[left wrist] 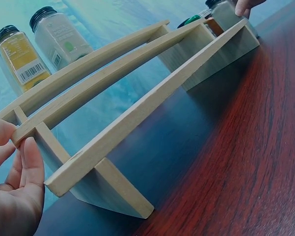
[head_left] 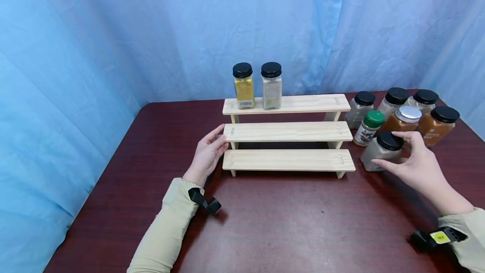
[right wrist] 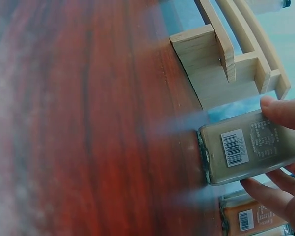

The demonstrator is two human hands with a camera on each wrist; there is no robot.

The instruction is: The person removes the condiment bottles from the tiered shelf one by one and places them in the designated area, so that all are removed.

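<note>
A three-tier wooden rack [head_left: 288,160] stands mid-table. At its left end my left hand [head_left: 206,155] pinches the tip of the middle board, thumb and fingers on opposite faces in the left wrist view. Two black-lidded spice jars, one yellow [head_left: 244,92] and one pale [head_left: 271,89], stand on the top board's left half. Right of the rack, my right hand [head_left: 420,161] holds a square spice jar of grey-brown powder [right wrist: 235,147], also black-lidded. Its thumb and fingers lie on opposite sides of this jar, whose barcode label faces the right wrist camera.
Behind the right hand several more jars crowd together: a green-capped shaker [head_left: 367,129], a silver-lidded jar [head_left: 407,117], an orange-brown jar [head_left: 435,127] and black-lidded ones [head_left: 358,111]. A blue curtain [head_left: 242,20] hangs behind the dark red table [head_left: 280,231].
</note>
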